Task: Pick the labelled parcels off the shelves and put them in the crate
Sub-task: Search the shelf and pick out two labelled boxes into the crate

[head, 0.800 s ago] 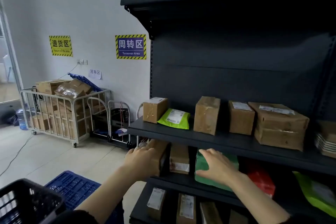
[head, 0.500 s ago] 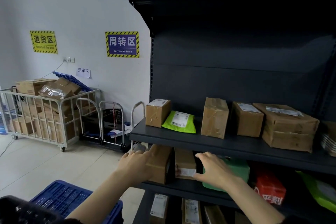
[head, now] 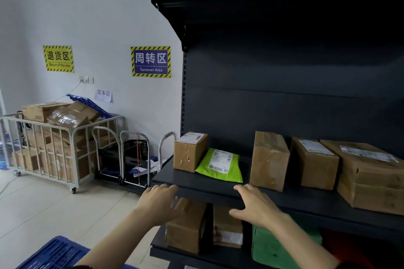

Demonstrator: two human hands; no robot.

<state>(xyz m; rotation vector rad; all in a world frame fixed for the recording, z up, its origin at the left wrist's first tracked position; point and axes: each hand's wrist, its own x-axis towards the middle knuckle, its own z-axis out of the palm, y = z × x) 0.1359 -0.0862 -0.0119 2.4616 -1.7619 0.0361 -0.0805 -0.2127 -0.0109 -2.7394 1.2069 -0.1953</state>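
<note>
Both hands are raised in front of the dark grey metal shelving unit (head: pixel 218 190), at the front edge of its middle shelf. The left hand (head: pixel 159 201) holds nothing, its fingers straight and close together. It overlaps the top of a taped brown cardboard box (head: pixel 185 231) at the left end of the lower shelf, and I cannot tell whether it touches it. The right hand (head: pixel 255 205) is spread, thumb out to the left and fingers lying at the shelf edge, and grips nothing. On the middle shelf, from left to right, stand a small brown carton with a white label on top (head: pixel 190 150), a lime-green plastic mailer bag with a white printed label (head: pixel 219 165), a tall upright brown box (head: pixel 270 160), a labelled brown box (head: pixel 314 164) and a large labelled brown parcel (head: pixel 371 177). The print on all these labels is too small to read. Below, right of the taped box, sit a brown box with a white label low on its front (head: pixel 227 227) and a dark green parcel (head: pixel 273 249). The blue plastic lattice crate (head: pixel 54 253) is on the floor at the near left. On the far wall a yellow sign (head: pixel 58 58) reads "退货区", a blue sign with a striped border (head: pixel 150 61) reads "周转区 Turnover Area", and a white paper note (head: pixel 103 94) reads "笼车区". Under them a metal cage trolley (head: pixel 65 155) holds cardboard boxes.
</note>
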